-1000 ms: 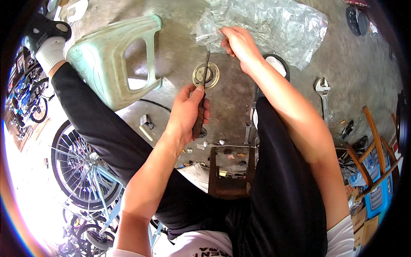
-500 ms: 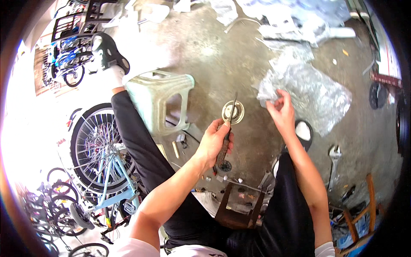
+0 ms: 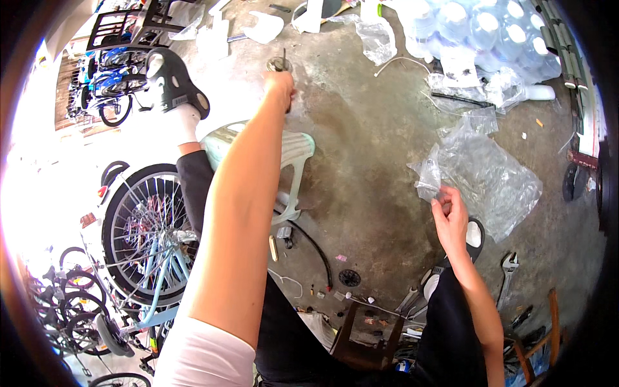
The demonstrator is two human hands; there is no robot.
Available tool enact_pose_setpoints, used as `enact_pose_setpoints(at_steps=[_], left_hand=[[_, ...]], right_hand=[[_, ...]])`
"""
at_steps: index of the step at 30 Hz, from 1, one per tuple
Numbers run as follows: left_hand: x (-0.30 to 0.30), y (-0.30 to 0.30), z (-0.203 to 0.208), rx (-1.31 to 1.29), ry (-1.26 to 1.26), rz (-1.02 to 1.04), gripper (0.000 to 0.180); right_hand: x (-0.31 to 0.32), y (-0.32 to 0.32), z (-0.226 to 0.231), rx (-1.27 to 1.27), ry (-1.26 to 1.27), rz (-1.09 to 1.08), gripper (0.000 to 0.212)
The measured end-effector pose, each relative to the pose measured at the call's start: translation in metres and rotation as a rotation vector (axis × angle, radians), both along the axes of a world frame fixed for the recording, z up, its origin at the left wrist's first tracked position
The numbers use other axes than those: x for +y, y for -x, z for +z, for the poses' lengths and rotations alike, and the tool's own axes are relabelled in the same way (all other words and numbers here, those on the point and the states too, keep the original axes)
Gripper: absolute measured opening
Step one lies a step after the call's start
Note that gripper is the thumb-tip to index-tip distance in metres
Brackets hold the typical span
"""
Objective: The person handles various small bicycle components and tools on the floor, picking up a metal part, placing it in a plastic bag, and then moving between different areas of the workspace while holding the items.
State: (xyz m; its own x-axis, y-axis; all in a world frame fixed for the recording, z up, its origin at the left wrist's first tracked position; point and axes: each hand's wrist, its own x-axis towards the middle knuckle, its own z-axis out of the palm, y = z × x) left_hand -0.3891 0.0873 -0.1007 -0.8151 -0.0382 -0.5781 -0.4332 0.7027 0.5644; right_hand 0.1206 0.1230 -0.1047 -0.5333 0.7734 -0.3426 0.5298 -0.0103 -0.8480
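Observation:
My left hand (image 3: pixel 279 89) is stretched far forward, beyond the pale green plastic stool (image 3: pixel 296 151). Its fingers are closed round a slim pointed tool with a dark handle (image 3: pixel 288 106), whose exact kind is hard to make out. A round metal disc (image 3: pixel 271 64) shows at the tool's thin tip, just past the fingers. On the right, my right hand (image 3: pixel 451 209) pinches the corner of a clear plastic bag (image 3: pixel 496 174). The rest of the bag lies spread on the concrete floor.
Wrapped water bottles (image 3: pixel 483 29) stand at the far right. An adjustable wrench (image 3: pixel 508 274) lies right of my foot. A light blue bicycle (image 3: pixel 148 258) is at the left. A black hose (image 3: pixel 313 248) and small parts lie on the floor between my legs.
My left hand has swung forward and left with the pointed tool and the metal disc. My right hand still pinches the bag, and the view has shifted slightly.

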Motion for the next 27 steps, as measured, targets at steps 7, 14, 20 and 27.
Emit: enact_pose_setpoints(at_steps=[7, 14, 20, 27], left_hand=[[0.037, -0.010, -0.013, 0.401, 0.526, -0.396, 0.042], [0.046, -0.028, 0.000, 0.417, 0.568, -0.389, 0.048], [0.036, -0.030, 0.009, 0.392, 0.595, -0.414, 0.058], [0.042, -0.029, 0.007, 0.440, 0.544, -0.431, 0.046]], right_hand=[[0.002, -0.026, 0.000, -0.071, 0.024, -0.032, 0.031], [0.002, -0.021, 0.005, -0.048, 0.030, -0.030, 0.031], [0.006, -0.025, -0.009, -0.062, -0.034, 0.007, 0.030], [0.001, -0.031, 0.006, -0.047, 0.032, 0.003, 0.030]])
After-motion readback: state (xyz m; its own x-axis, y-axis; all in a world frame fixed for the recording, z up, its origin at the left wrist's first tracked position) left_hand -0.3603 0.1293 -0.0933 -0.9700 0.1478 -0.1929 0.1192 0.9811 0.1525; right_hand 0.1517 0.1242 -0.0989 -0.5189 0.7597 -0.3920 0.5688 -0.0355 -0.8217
